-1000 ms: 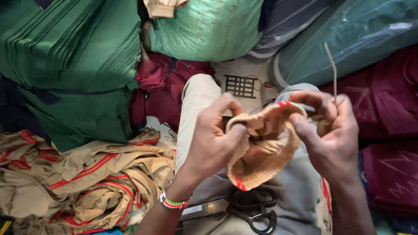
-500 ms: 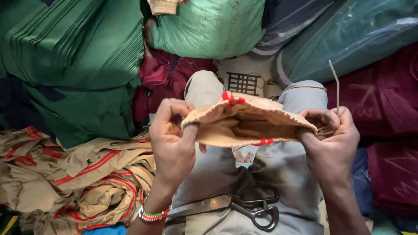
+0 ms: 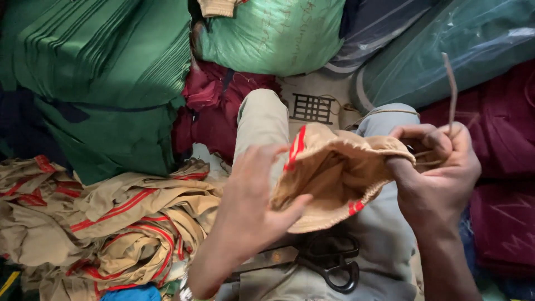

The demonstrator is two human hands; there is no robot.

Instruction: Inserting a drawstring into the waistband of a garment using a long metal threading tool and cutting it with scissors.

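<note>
Right hand (image 3: 440, 178) fingers pinched on the tan cloth (image 3: 334, 173) edge at centre right, a thin stick (image 3: 451, 89) rising above them. Left hand (image 3: 251, 206) fingers spread, thumb pressing the cloth's lower left. Scissors (image 3: 329, 262) lie below on the lap. Tan garments (image 3: 111, 223) piled lower left.

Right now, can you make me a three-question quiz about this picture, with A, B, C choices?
1. Where do the black scissors lie?
A on the lap
B on the green fabric stack
C in a hand

2. What colour are the stripes on the tan cloth piece?
A blue
B red
C white

3. What is the right hand doing?
A resting open
B holding scissors
C pinching the cloth edge

Answers: 1 A, they rest on the grey trousers; 2 B, red bands show at its edges; 3 C, its fingers grip the rim.
</note>
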